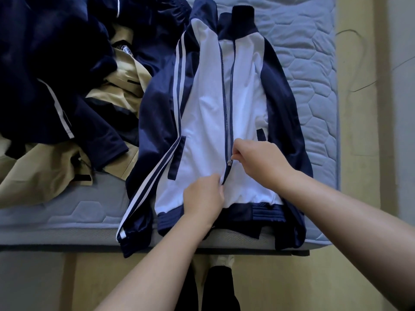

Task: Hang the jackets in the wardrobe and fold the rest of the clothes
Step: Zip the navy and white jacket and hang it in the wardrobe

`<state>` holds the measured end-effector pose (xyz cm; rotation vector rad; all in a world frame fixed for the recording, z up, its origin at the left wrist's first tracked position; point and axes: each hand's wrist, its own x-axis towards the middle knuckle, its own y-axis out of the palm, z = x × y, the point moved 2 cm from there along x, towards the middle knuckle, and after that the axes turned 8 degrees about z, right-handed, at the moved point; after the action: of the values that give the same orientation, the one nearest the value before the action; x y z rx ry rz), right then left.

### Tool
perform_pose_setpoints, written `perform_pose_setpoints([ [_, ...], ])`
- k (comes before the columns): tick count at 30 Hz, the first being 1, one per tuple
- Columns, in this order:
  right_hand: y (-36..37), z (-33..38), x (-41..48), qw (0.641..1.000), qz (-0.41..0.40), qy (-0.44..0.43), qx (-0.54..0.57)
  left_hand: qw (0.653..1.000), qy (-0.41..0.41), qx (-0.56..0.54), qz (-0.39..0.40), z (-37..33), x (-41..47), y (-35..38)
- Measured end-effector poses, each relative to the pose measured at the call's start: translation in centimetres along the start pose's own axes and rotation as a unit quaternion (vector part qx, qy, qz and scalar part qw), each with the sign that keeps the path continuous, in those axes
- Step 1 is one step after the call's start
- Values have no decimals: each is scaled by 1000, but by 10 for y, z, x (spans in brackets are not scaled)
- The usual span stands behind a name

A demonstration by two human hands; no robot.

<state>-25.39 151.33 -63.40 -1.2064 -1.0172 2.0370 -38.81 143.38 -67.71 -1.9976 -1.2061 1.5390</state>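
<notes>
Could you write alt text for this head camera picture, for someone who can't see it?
Two bare hands work the zip of a navy and white jacket lying flat on a mattress: the right hand pinches the zip pull, the left hand holds the fabric beside it. Navy and tan clothes lie piled left.

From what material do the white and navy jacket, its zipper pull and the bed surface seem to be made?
Jacket: probably smooth synthetic tracksuit fabric; the navy sleeves show a soft sheen, and the hem looks like ribbed knit. Zipper pull: likely metal, small and silvery, pinched by the right hand; too small to be sure. Mattress: quilted matte grey-blue textile, with stitched padded cells.
</notes>
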Motion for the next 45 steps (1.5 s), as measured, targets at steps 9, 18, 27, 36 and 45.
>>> perform_pose_setpoints([
  [9, -8, 11, 6, 986, -142, -84, 15, 989, -46, 24, 136, 29, -4, 10],
  [18, -35, -6, 17, 972, -210, -102, -10, 992, -74, 68, 81, 22, 19, 14],
  [27, -46, -9, 24, 965, -245, -95, -22, 999, 8, -2, -44, -10, 35, -30],
  [36, -72, 1, 39, 956, -273, -106, -24, 992, 1, -56, -112, -46, 66, -56],
  [45, -89, -7, 42, 953, -292, -81, -1, 989, -13, -59, -137, -28, 65, -61],
])
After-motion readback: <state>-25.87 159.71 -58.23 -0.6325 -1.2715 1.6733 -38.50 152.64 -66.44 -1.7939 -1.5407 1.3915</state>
